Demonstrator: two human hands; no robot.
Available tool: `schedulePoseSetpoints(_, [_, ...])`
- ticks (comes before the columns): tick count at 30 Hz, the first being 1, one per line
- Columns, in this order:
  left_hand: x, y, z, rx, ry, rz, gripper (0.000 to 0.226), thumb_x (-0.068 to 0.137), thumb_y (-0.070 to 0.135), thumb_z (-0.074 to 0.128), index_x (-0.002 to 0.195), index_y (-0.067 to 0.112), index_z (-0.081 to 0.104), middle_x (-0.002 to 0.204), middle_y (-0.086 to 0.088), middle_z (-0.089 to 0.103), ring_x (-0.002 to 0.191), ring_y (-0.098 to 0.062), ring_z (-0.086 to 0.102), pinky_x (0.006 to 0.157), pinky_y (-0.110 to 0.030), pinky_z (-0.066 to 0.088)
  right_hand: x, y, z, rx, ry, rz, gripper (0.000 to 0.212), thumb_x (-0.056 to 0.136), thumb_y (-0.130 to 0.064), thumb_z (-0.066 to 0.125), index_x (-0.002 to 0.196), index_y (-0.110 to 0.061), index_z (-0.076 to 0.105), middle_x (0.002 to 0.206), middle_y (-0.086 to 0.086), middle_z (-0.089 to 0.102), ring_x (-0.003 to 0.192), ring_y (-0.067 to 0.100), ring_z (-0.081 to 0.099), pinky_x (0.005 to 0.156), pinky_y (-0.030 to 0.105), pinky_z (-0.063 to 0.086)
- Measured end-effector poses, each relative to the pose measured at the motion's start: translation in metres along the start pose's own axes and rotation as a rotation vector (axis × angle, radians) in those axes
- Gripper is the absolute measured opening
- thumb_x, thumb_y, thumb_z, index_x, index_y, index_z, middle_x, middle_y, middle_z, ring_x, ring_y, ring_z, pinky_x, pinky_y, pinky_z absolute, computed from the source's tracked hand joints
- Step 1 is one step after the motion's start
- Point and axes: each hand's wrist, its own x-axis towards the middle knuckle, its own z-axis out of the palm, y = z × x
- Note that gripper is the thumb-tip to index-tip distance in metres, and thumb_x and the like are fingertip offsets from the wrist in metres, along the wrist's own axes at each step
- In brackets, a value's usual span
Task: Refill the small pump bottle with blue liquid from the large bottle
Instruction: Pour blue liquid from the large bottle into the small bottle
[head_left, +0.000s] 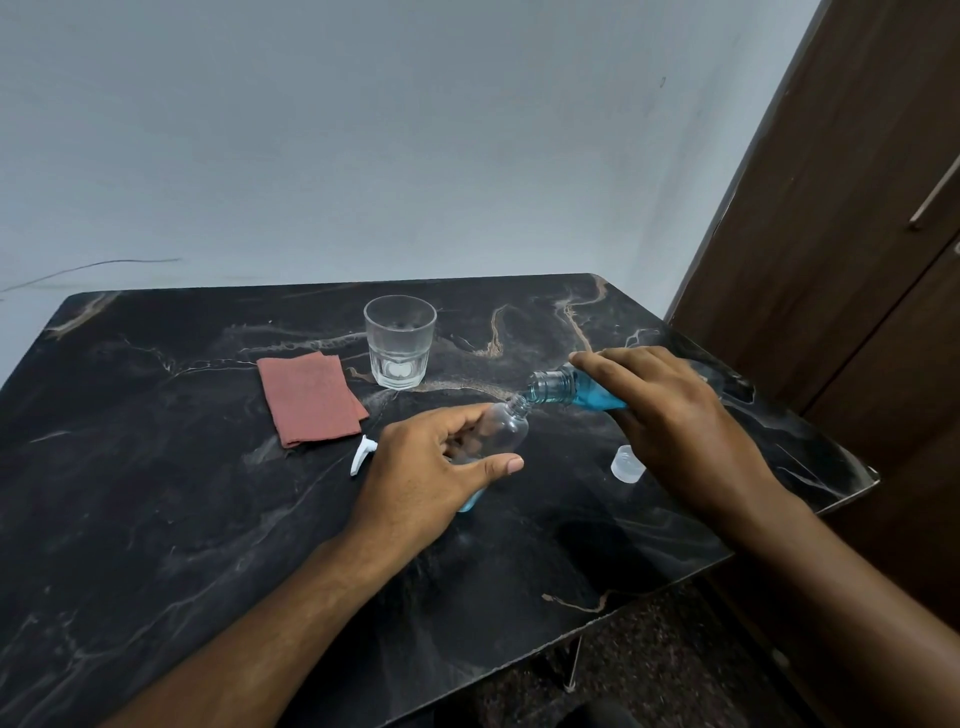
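Observation:
My left hand (426, 467) grips the small clear bottle (503, 428), tilted with its open neck pointing up and right; a little blue liquid shows at its bottom. My right hand (670, 421) holds the large bottle (566, 389) tipped on its side, its open mouth touching the small bottle's neck. Blue liquid fills the lower part of the large bottle. The white pump head (362, 453) lies on the table left of my left hand. A translucent cap (627, 464) rests on the table under my right hand.
Both hands work over a black marble table (156, 467). An empty drinking glass (399, 340) stands behind the bottles, with a folded reddish cloth (310, 397) to its left. A brown wooden door (857, 208) rises at the right; the table's right edge is close.

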Motion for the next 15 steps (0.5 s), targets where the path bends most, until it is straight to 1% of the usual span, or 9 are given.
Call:
schedulePoseSetpoints(7, [0.0002,0.0002,-0.0003,-0.004,0.002,0.001,0.054,0.068,0.034,0.093,0.119,0.034,0.075,0.098,0.037,0.072,0.092,0.014,0.07,0.077,-0.002,0.049,0.0009,-0.0006,-0.0014,-0.008,-0.002,-0.005,0.057,0.084,0.0,0.076,0.137,-0.013,0.06,0.122,0.009,0.067,0.107,0.029,0.06,0.086,0.044,0.053])
schedulePoseSetpoints(11, [0.0,0.0004,-0.0004,-0.01,0.004,-0.002,0.054,0.068,0.033,0.093,0.119,0.032,0.076,0.101,0.03,0.075,0.092,0.012,0.071,0.077,-0.003,0.05,0.0018,-0.0008,-0.0021,-0.008,-0.002,-0.013,0.057,0.083,0.001,0.076,0.136,-0.012,0.06,0.121,0.009,0.067,0.105,0.029,0.061,0.086,0.045,0.053])
schedulePoseSetpoints(15, [-0.0004,0.0008,-0.0009,-0.014,0.002,-0.003,0.053,0.068,0.032,0.093,0.118,0.033,0.076,0.099,0.036,0.073,0.091,0.012,0.071,0.077,-0.003,0.05,0.0028,-0.0021,-0.0039,-0.016,-0.005,-0.017,0.059,0.082,0.001,0.078,0.136,-0.012,0.06,0.122,0.01,0.067,0.106,0.03,0.061,0.085,0.046,0.054])
